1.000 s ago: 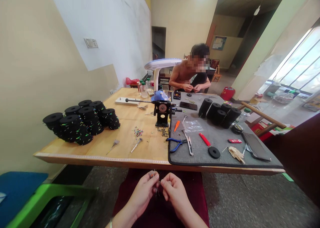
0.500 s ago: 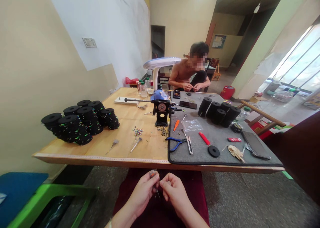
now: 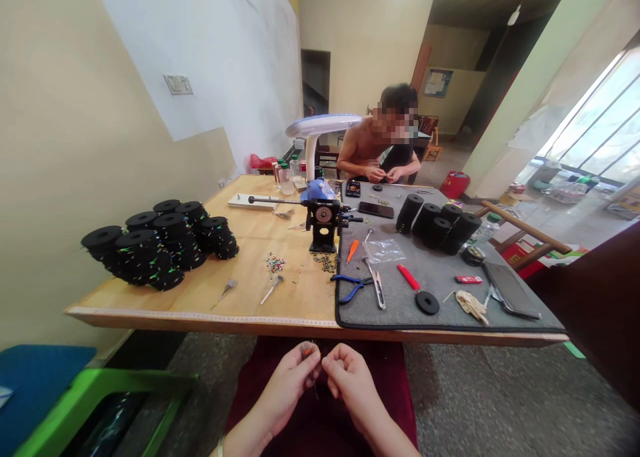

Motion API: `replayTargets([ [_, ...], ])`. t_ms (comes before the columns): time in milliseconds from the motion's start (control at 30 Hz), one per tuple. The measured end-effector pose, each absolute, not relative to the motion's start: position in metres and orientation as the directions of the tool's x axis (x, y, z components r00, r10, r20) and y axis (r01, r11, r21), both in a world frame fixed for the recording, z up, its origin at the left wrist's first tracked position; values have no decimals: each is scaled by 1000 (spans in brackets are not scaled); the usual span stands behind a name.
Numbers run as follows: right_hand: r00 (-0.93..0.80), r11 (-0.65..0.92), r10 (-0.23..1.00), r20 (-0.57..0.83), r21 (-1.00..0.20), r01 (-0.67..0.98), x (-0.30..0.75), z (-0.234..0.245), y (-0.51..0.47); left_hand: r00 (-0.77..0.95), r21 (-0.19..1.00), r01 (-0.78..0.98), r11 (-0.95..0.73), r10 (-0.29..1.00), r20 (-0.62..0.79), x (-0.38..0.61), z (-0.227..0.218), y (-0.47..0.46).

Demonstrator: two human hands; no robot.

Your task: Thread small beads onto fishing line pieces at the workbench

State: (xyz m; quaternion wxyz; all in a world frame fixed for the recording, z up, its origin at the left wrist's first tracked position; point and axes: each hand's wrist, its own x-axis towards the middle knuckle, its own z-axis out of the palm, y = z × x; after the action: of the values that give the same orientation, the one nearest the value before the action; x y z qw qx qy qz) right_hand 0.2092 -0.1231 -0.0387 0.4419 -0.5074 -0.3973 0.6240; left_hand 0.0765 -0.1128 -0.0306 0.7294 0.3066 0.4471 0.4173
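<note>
Both my hands are held low, over a dark red cloth (image 3: 400,390) in front of the table's edge. My left hand (image 3: 293,380) is closed in a pinch around a small piece with an orange part (image 3: 307,351) and thin, line-like strands; its exact kind is too small to make out. Close beside it, my right hand (image 3: 351,380) is also pinched, thumb against forefinger. Whatever sits between those fingertips is too fine to see. The two sets of fingertips are almost touching.
On the wooden table (image 3: 300,297) stand black foam spools (image 3: 137,240), a winding machine (image 3: 324,220), a lamp (image 3: 323,125) and small coloured beads (image 3: 275,263). Blue pliers (image 3: 353,288), thread snips (image 3: 380,290) and more spools (image 3: 441,233) lie on a grey mat. Another person (image 3: 373,147) sits opposite.
My right hand has shifted very slightly up and right, and my left fingers have turned a little. Both grips stay closed.
</note>
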Motion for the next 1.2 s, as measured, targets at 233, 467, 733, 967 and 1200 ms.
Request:
replayTargets([
  [233, -62, -233, 972, -226, -962, -141, 211, -44, -120, 226, 918, -161, 363, 919, -324, 77, -29, -113],
  [467, -43, -184, 983, -180, -974, -133, 211, -49, -119, 210, 980, -27, 198, 959, -188, 75, -30, -113],
  [733, -50, -201, 980, -195, -961, -192, 211, -48, -119, 230, 979, 64, 193, 952, -202, 78, -23, -115],
  [967, -24, -225, 973, -228, -929, -295, 214, -47, -116, 222, 988, 31, 154, 962, -157, 78, -21, -116],
  [1200, -40, -210, 977, -209, -920, -332, 213, -48, -118, 211, 987, 70, 146, 965, -158, 78, -20, -114],
])
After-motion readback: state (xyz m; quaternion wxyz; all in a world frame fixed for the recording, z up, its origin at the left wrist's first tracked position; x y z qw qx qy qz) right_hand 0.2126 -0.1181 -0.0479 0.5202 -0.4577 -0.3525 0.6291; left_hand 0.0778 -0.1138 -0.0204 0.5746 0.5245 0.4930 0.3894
